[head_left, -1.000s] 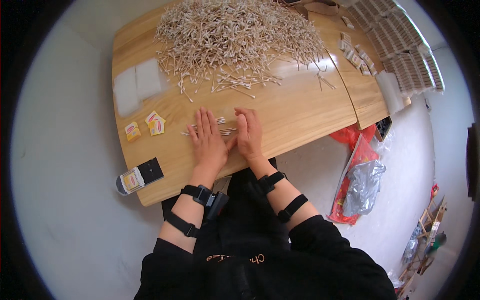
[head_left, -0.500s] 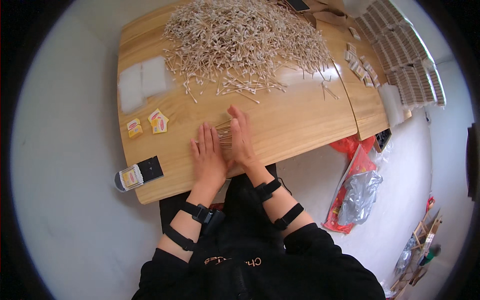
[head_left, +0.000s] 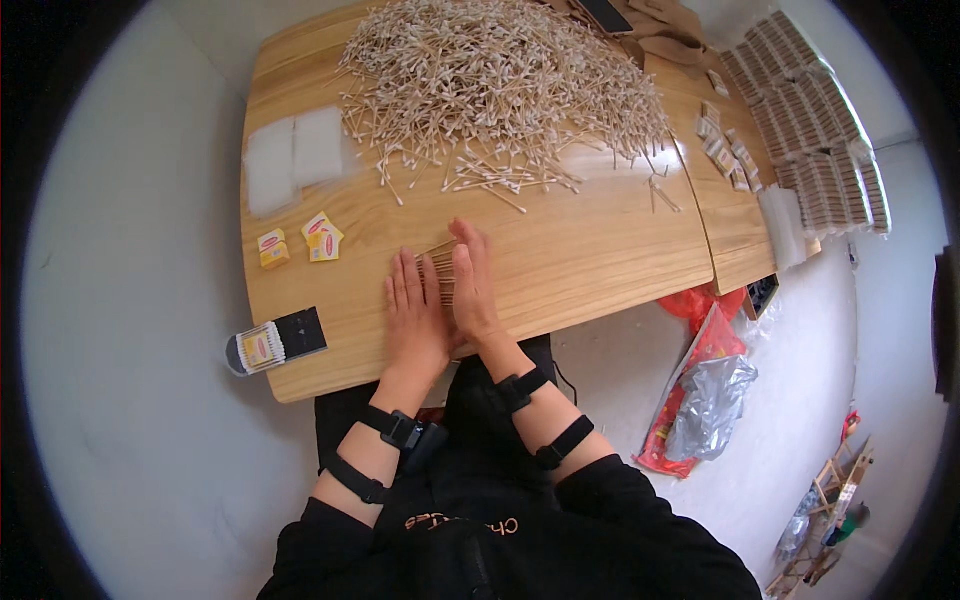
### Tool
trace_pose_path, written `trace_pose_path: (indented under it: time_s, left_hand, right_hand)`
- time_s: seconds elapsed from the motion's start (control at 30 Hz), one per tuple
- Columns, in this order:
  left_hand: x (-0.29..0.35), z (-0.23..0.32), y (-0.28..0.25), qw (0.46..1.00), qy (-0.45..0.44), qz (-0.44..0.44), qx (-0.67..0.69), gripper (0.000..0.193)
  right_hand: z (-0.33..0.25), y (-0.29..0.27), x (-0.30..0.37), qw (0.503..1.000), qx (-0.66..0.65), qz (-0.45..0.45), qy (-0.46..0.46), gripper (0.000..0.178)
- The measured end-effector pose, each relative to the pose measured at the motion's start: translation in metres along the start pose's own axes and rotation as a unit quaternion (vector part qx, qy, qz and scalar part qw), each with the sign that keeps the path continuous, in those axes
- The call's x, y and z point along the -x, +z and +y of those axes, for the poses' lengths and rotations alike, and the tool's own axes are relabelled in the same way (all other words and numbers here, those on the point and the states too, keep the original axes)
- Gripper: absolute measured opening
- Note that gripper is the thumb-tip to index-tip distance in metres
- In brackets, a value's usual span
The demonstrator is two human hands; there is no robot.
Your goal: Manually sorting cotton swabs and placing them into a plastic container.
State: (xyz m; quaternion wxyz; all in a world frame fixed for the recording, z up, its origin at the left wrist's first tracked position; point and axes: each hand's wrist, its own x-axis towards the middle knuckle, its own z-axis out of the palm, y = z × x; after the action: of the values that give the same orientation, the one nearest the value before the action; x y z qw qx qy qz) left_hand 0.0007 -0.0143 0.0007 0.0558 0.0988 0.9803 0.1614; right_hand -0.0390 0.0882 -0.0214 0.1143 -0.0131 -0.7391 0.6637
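Here's your left hand [head_left: 415, 318] lying flat, fingers extended, and your right hand [head_left: 476, 295] up on edge, fingers loosely straight, flanking a bunch of cotton swabs [head_left: 446, 280] towards the tabletop's [head_left: 590, 255] near edge; a swab pile [head_left: 500, 90] sprawls by its far edge.

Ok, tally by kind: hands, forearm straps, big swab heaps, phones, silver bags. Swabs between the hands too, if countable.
Hands: 2
Forearm straps: 4
Big swab heap: 1
Phone: 1
Silver bag: 1
Total: 9
Swabs between the hands: partly hidden, not counted.
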Motion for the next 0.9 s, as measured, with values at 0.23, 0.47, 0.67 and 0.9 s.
trace_pose_path:
  time_s: [0.23,0.47,0.67,0.9]
  left_hand:
    - [-0.008,0.006,-0.012,0.999,0.011,0.011,0.038,0.112]
    - [-0.017,-0.007,-0.021,0.991,0.122,-0.051,0.000,0.116]
    - [0.004,-0.016,-0.017,0.987,0.152,-0.046,0.040,0.117]
    - [0.014,0.003,-0.032,0.997,0.076,-0.024,0.015,0.115]
  right_hand:
    - [0.036,-0.025,-0.008,0.969,-0.226,0.071,0.074,0.059]
    - [0.013,-0.025,-0.004,0.963,-0.237,0.079,0.101,0.052]
    - [-0.010,-0.051,0.007,0.993,0.046,0.027,0.104,0.021]
    - [-0.014,-0.050,0.013,0.988,0.147,0.014,0.033,0.018]
